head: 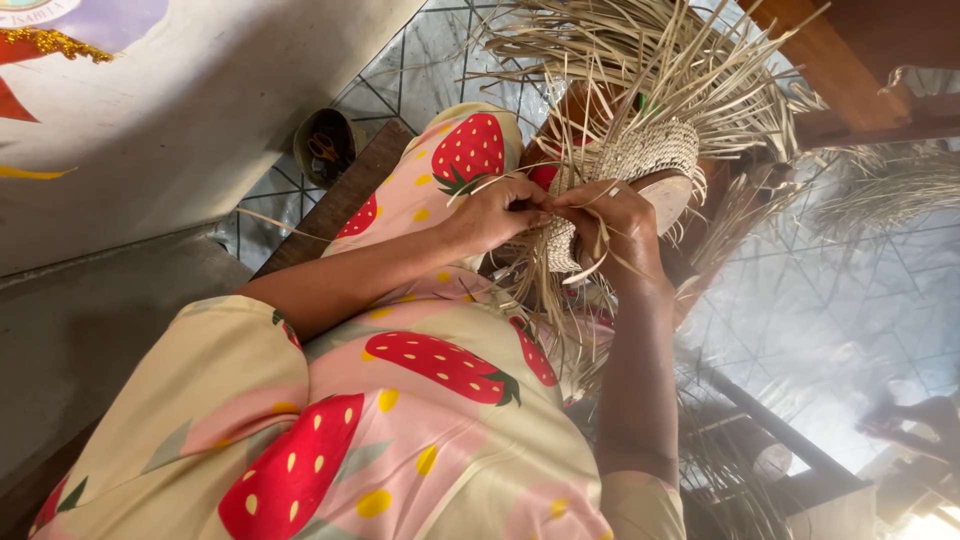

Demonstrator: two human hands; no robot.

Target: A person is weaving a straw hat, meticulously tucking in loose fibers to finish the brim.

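Nearest the camera lies the person's garment (400, 420), pale yellow and pink with large red strawberries, spread over lap and knees. Both bare forearms run up from it and meet over the work.

The left hand (495, 212) and the right hand (620, 222) press close together, fingertips almost touching, each pinching thin pale straw strands (560, 205) at the edge of a half-woven straw piece (640, 155). The fingers are curled tight, not spread. The woven piece sits just beyond the hands, over the knee, its finished band tight and even, with loose straw ends (640, 50) fanning out above and long strands hanging below between the arms.

To do this step well, it seems wise to keep each strand flat and untwisted, pull it snug against the row already woven, and hold the neighbouring strands down with the other hand so the tension stays even; a hard tug could snap the dry fibre.

Further off, a small round container (325, 148) stands on the tiled floor (420, 70) beside a dark wooden board (345, 195). A grey wall (200, 110) rises on the left. More straw bundles (890, 195) lie to the right.
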